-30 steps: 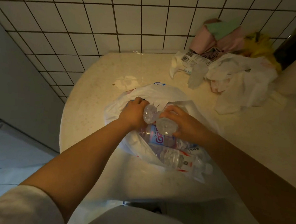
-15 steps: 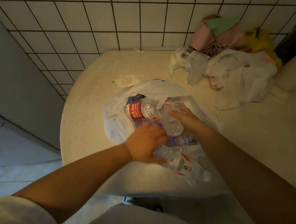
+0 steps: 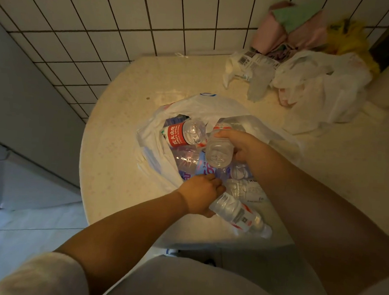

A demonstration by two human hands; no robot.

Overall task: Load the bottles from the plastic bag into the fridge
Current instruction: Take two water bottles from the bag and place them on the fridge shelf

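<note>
The white plastic bag [image 3: 204,107] lies open on the rounded beige counter [image 3: 117,143], and everything here is placed from it. At the bag's left side a bottle with a red label [image 3: 183,134] lies on its side with its base toward the camera. At the bag's near mouth the left hand [image 3: 201,196] is closed over the base end of a clear bottle [image 3: 239,214] that lies on its side, cap pointing toward the near right. Above it, over the bag's middle, the right hand [image 3: 241,145] grips another clear bottle [image 3: 219,152], base toward the camera. More bottles lie in the bag between the two hands. Beyond the bag's far right corner sits a heap of crumpled bags [image 3: 316,86].

Half a second ago the left hand lay on the same bottle; its grip now sits a little nearer the base. The right hand has lifted its bottle slightly.
</note>
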